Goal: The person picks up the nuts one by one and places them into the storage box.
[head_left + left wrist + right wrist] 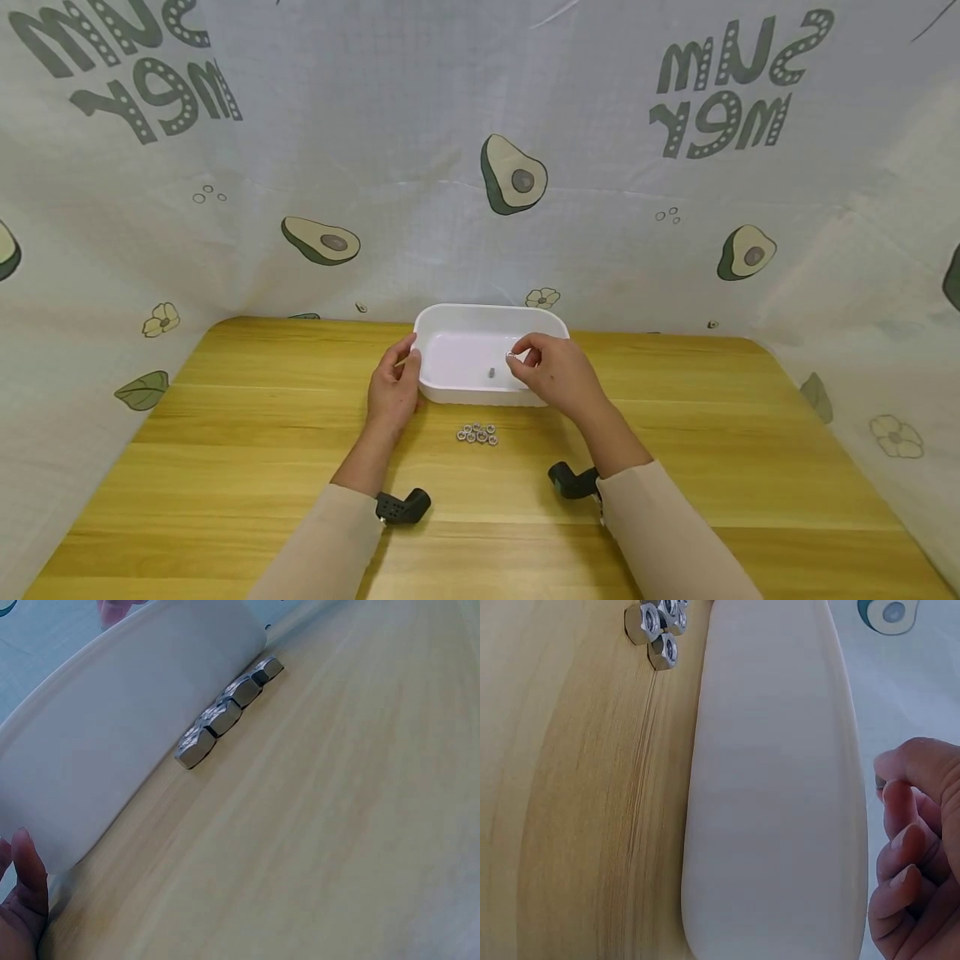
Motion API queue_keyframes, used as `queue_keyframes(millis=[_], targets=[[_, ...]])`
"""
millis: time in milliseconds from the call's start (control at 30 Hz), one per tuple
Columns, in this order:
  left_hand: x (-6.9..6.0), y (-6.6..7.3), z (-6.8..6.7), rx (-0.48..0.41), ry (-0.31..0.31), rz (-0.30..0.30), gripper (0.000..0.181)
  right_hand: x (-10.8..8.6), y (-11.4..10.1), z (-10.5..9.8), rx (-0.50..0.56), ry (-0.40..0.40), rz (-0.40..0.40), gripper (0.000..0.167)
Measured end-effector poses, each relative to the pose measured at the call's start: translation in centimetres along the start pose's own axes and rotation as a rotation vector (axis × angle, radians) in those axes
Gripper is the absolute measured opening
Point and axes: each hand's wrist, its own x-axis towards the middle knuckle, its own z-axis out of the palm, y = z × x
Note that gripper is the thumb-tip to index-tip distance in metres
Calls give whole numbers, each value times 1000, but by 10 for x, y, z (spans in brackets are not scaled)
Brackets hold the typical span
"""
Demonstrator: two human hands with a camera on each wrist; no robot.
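A white plastic box (457, 395) stands at the back of the table. My left hand (393, 385) rests against its left end, thumb and fingers on the outside; in the left wrist view a finger (28, 862) lies beside the box wall. Over the box's right part, my right hand (558, 371) pinches a small metal nut (880, 782) between thumb and index finger, mostly hidden by the fingertips. Inside the box lies one small metal piece (491, 372), apparently a nut on its edge. Several hex nuts (482, 436) sit in a cluster in front of the box.
The wooden table (262, 458) extends to both sides and towards me. Behind it hangs a pale curtain (412, 208) printed with avocados and flowers. A black camera mount is worn on each wrist, the left (405, 507) and the right (573, 481).
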Motion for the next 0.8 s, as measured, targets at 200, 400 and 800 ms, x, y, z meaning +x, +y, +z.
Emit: queue_keyframes(millis=[200, 400, 800], targets=[[0, 0, 0, -8, -2, 20, 39, 9, -1, 4, -2, -16, 37, 20], [0, -1, 0, -5, -4, 10, 39, 14, -4, 8, 5, -31, 72, 21], [2, -2, 0, -12, 0, 7, 38, 19, -5, 13, 57, -28, 104, 22]])
